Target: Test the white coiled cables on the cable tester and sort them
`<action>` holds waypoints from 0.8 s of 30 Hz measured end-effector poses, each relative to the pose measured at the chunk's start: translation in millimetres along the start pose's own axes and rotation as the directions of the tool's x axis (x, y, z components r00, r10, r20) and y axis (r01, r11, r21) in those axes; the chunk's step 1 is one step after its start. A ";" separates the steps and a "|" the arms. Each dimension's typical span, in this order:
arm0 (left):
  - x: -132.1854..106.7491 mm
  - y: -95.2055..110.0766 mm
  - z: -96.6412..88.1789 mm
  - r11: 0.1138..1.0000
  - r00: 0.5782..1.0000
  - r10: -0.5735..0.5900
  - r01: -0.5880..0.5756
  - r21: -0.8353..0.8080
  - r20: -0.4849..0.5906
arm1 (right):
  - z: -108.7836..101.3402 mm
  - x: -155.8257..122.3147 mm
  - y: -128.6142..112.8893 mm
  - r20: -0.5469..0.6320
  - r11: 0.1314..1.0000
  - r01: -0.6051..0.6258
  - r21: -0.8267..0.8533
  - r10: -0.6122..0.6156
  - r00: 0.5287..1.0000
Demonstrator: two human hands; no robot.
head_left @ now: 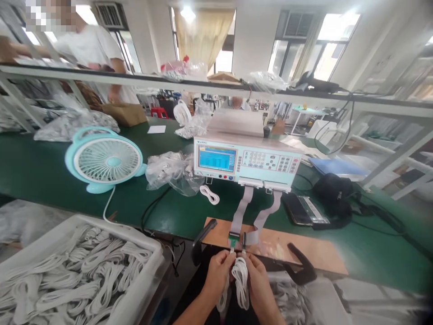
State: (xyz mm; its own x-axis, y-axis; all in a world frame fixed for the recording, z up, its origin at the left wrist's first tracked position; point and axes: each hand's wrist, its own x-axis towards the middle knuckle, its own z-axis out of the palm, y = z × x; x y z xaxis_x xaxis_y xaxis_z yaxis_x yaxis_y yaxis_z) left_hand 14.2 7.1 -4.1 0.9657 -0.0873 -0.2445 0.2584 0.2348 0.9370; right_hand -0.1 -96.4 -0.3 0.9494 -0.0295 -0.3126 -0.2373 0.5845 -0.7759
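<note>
My left hand is closed in a pinch on one plug end of a white cable, right at a small green connector board. Beside it, my right hand pinches the other end at a dark connector. The coiled white cable hangs between both hands, and part of a further coil shows below the left one. Whether the plugs are fully seated is too small to tell. Two grey ribbon cables run from the connectors up to a white tester with a lit blue screen.
A white bin of coiled cables stands at left. On the green table are a turquoise fan, bagged cables, a loose coil and a dark phone. Black clamps flank the board. A person stands beyond.
</note>
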 end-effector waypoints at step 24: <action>8.0 -10.4 9.4 0.962 0.957 0.266 -0.255 0.094 -0.120 | 7.2 1.9 2.2 -0.070 0.991 0.106 -0.088 -0.112 0.991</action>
State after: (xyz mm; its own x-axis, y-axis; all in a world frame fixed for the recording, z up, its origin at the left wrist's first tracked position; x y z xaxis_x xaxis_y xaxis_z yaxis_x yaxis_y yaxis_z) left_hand 19.0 -5.1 -13.5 0.9954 0.0946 -0.0148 -0.0002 0.1568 0.9876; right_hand 2.6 -89.4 1.4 0.9532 -0.1519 -0.2613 -0.1525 0.5048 -0.8497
